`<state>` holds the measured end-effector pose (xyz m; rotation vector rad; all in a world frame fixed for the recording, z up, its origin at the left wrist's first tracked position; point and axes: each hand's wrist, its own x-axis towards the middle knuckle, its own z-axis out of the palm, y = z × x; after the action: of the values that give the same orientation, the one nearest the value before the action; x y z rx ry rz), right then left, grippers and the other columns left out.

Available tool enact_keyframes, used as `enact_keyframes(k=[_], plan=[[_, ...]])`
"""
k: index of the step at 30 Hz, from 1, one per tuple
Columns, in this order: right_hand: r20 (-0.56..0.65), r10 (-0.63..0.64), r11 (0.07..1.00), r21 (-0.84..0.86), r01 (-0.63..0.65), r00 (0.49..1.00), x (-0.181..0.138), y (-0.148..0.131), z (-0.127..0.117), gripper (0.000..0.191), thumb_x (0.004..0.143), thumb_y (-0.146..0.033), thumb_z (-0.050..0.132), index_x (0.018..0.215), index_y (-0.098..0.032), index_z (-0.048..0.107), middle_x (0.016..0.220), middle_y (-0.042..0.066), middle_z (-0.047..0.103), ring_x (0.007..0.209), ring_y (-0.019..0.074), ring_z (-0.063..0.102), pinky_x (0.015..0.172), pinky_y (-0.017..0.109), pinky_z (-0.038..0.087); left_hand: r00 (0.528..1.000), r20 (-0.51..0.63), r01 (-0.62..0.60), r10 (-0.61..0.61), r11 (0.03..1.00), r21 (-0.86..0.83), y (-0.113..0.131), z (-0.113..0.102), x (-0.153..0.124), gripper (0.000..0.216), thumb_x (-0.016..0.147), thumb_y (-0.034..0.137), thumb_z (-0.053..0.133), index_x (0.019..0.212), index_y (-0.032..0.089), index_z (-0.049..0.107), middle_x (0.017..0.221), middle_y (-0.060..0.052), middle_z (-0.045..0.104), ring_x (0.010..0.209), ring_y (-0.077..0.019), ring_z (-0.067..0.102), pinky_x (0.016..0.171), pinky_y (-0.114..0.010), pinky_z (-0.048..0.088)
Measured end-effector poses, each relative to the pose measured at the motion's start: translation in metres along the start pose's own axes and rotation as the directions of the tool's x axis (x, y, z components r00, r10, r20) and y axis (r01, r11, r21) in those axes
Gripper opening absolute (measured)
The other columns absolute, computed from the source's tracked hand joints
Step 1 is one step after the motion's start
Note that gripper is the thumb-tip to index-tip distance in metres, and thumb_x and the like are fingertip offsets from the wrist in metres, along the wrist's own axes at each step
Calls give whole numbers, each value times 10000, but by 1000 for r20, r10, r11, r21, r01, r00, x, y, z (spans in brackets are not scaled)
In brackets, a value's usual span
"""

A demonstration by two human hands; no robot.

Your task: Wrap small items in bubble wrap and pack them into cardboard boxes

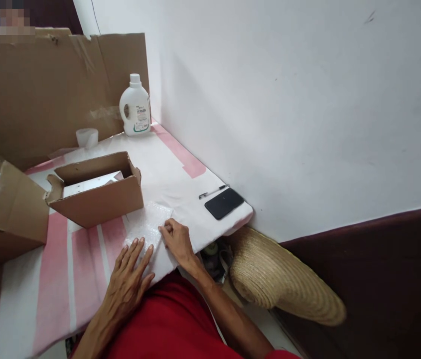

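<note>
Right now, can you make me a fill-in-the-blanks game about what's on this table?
1. Both hands, the left hand and the right hand, rest on a sheet of ____ wrap.
2. The pen lies right beside a black ____ near the wall.
3. The white bottle stands in the corner, in front of a sheet of ____.
4. Below the table edge, a woven ____ hat leans by the wall.

Missing words: bubble; phone; cardboard; straw

Red garment over the lap, bare forearms, bare hands, no rings
</note>
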<state>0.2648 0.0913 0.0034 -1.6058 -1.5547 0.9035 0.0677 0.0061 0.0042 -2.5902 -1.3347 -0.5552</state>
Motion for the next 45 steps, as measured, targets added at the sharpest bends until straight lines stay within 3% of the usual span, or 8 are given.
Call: enact_keyframes(k=[5, 9, 12, 18, 32, 38, 41, 45], plan=[[-131, -188, 945, -295, 142, 974, -18, -10, 1, 411, 993, -288, 506, 1363, -124, 578, 1191, 177, 692, 1092, 307, 659, 962, 440, 535, 999, 8, 44, -44, 999, 17, 0, 8, -16, 627, 944, 329, 568, 1541, 218, 411, 1586, -133, 451, 1516, -289, 339, 1225, -441, 278], [279, -595, 669, -348, 657, 754, -35, -15, 14, 552, 1025, -437, 521, 1506, -171, 472, 1477, 145, 563, 1423, 282, 444, 1191, 452, 370, 998, -10, 58, -58, 998, 11, -3, 24, -28, 582, 940, 361, 562, 1493, 201, 474, 1544, -162, 499, 1487, -307, 388, 1196, -474, 330], [495, -603, 563, -292, 773, 626, -27, -5, 17, 715, 997, -619, 492, 1554, -179, 407, 1618, 109, 410, 1540, 260, 269, 1261, 468, 229, 999, -17, 45, -44, 998, 35, -2, 27, -29, 576, 937, 363, 564, 1481, 188, 489, 1555, -170, 481, 1488, -311, 384, 1187, -473, 327], [438, -332, 628, -558, 542, 835, 27, 25, -11, 772, 994, -608, 511, 1600, -173, 312, 1676, 129, 240, 1567, 308, 189, 1258, 547, 177, 998, 48, 35, -37, 998, 50, -6, 16, -21, 623, 949, 361, 564, 1543, 254, 409, 1575, -117, 470, 1447, -297, 440, 1156, -429, 320], [414, -355, 667, -516, 537, 838, 34, 27, -20, 782, 993, -624, 493, 1601, -168, 309, 1681, 139, 232, 1573, 311, 156, 1262, 562, 141, 960, 85, -273, 267, 959, 71, -50, -12, 28, 372, 919, 9, 391, 1123, 183, 648, 1095, -86, 736, 1003, -214, 663, 987, -399, 402], [401, -456, 840, -100, 533, 794, -8, -1, -57, 961, 794, -697, 733, 1543, -178, 429, 1587, 178, 432, 1485, 334, 350, 1211, 514, 294, 969, 110, -215, 221, 974, -67, -30, -44, 39, 338, 903, -8, 433, 1123, 197, 588, 926, -19, 713, 837, -188, 631, 968, -396, 396], [427, -491, 867, 150, 476, 759, -34, -4, -62, 719, 711, -586, 861, 1282, -194, 672, 1188, 99, 724, 1127, 260, 630, 1005, 373, 485, 969, 105, -206, 223, 966, -154, -22, -55, 54, 324, 916, 27, 453, 1159, 205, 571, 878, -11, 688, 816, -187, 611, 931, -374, 414], [279, -285, 956, 156, 250, 917, -48, -1, -49, 122, 914, -266, 710, 825, -183, 722, 791, 4, 688, 750, 155, 612, 724, 258, 456, 974, 42, -212, 224, 958, -190, -20, -52, 79, 317, 939, 65, 473, 1213, 199, 561, 920, -22, 700, 836, -180, 616, 864, -343, 441]])
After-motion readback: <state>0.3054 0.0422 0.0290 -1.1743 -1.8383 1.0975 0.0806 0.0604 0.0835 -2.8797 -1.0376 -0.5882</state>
